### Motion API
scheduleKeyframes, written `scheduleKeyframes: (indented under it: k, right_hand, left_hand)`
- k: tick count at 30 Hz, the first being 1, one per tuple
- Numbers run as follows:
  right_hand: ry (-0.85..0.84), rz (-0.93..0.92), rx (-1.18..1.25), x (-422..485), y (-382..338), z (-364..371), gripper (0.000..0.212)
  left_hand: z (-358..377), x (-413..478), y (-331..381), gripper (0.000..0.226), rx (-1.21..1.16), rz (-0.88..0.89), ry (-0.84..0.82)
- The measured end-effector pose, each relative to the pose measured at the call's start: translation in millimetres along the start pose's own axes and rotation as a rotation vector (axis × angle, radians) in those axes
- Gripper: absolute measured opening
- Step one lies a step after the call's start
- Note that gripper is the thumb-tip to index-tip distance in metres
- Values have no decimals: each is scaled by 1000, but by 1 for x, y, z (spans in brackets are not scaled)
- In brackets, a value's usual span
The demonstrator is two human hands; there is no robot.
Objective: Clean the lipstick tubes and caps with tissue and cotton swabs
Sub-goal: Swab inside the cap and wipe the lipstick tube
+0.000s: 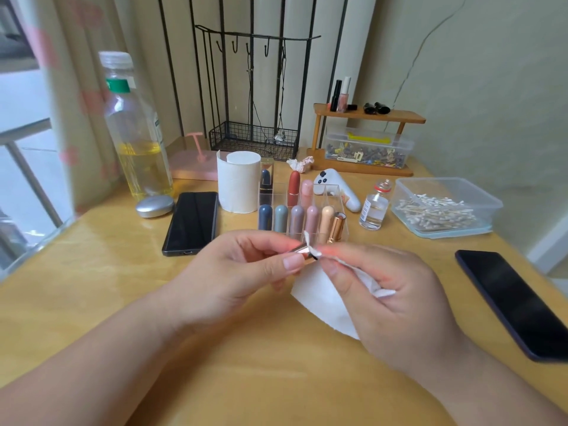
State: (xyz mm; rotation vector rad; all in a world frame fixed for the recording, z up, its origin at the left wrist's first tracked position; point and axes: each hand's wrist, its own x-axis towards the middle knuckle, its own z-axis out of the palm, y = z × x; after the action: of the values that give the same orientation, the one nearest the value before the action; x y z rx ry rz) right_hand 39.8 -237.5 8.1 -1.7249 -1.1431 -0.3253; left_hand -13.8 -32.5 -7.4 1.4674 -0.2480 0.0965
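My left hand pinches a small rose-gold lipstick part above the middle of the table. My right hand grips a white tissue and presses its corner against the open end of that part. Behind my hands, a clear acrylic organizer holds several lipsticks in blue, grey, mauve, pink, beige and red, plus a rose-gold tube at its front right. A clear box of cotton swabs sits to the right. A tissue roll stands left of the organizer.
Two black phones lie flat, one at left, one at right. A small glass bottle, a white handheld device, a tall plastic bottle, a silver pebble-shaped case, a crumpled tissue and a wooden shelf stand behind.
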Motion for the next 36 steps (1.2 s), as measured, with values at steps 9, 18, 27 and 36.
scheduleKeyframes:
  k: [9,18,27,36]
  right_hand:
    - [-297,-94,-193,-1,6,-1,15]
    - [-452,417,359,0,-3,3,31]
    - [-326,843,918,2,-3,-4,17]
    - [-448,192,43,2,-6,1,44]
  left_hand:
    - [-14,-2,10,35,-129,-202,-292]
    - [-8,-4,6,27,304,-70,-71]
    - [-2,-6,11,21,783,311,40]
    - [7,-6,23,59,-114,-529,-82]
